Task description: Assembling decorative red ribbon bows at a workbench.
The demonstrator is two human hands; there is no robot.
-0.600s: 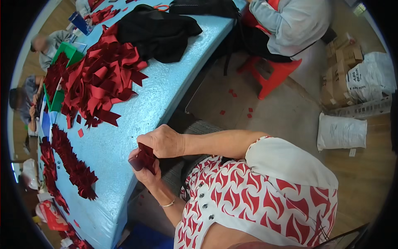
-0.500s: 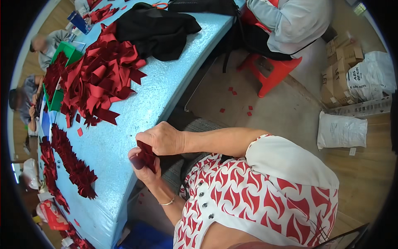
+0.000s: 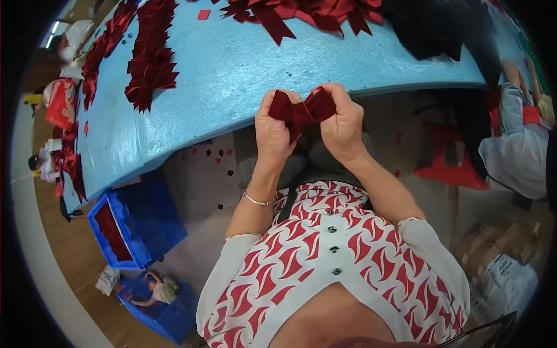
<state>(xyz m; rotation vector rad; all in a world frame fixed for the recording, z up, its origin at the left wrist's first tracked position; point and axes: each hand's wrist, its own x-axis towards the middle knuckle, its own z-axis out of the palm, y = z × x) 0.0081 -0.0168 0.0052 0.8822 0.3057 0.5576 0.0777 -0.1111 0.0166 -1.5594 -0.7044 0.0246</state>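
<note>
Blue bin (image 3: 129, 232): beneath the table's left end, dark red pieces inside, one wall facing up.
Row of dark red bows (image 3: 152, 52): enters from the top edge, ends short of the table's near edge.
Blue table (image 3: 223, 75): plain blue surface spans from that row to the hands; the near edge curves behind them.
Left hand (image 3: 275, 136): grasping the bow's left loop.
Dark red bow (image 3: 301, 116): between both hands, across the table's near edge in view.
Right hand (image 3: 346, 130): grasping the right loop.
Red stool (image 3: 449, 177): well apart from the right hand, floor (image 3: 400, 156) between.
Hard to make out: ribbon pile (image 3: 313, 14) cut off above; black cloth (image 3: 426, 35) blurred; whether the hands touch the table, cannot tell.
</note>
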